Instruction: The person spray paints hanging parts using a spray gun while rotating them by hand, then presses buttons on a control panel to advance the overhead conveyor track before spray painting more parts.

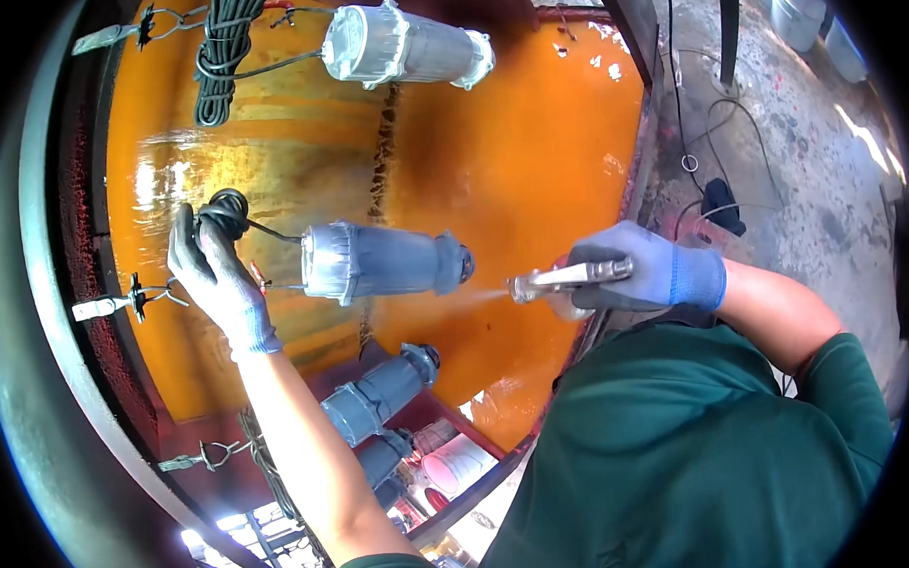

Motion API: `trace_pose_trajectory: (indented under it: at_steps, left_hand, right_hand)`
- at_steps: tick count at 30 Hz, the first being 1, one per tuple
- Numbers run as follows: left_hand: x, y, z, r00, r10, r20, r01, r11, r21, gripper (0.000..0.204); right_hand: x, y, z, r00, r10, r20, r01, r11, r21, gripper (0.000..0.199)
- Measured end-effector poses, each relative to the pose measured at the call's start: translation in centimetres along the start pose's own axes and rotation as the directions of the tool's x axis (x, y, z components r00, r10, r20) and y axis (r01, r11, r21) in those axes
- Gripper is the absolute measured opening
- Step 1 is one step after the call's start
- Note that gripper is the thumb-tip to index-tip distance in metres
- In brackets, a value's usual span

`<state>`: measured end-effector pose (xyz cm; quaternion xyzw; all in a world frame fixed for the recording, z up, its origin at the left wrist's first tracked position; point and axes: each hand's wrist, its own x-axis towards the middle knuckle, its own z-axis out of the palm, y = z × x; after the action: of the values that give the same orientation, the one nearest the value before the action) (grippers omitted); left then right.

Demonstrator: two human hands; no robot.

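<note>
The hung pump (379, 260) lies between left hand (214, 272) and spray gun (569, 277) (another pump (406, 45) above it).

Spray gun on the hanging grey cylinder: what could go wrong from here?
1. The left hand grips the cable coil right beside the grey cylinder; mist from the spray gun in the right hand could coat the glove.
2. The cylinder hangs by its cable and may swing, so coverage could turn patchy.
3. Overspray may drift onto the lower cylinders.
</note>
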<state>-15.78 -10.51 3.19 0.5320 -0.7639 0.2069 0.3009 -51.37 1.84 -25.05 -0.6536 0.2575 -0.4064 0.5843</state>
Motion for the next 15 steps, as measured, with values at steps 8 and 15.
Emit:
trace_pose_trajectory:
  at_steps: [8,15]
  left_hand:
    - [-3.2,1.1,-0.8,0.996,0.049,-0.072,-0.051,0.998,-0.025,0.046]
    - [-5.9,1.3,-1.9,0.991,0.081,-0.108,-0.09,0.992,-0.086,0.048]
  right_hand:
    - [0.4,0.6,0.5,0.93,0.264,-0.254,-0.213,0.954,0.211,0.021]
    - [-0.4,0.6,1.0,0.957,0.177,-0.229,-0.122,0.964,0.238,0.02]
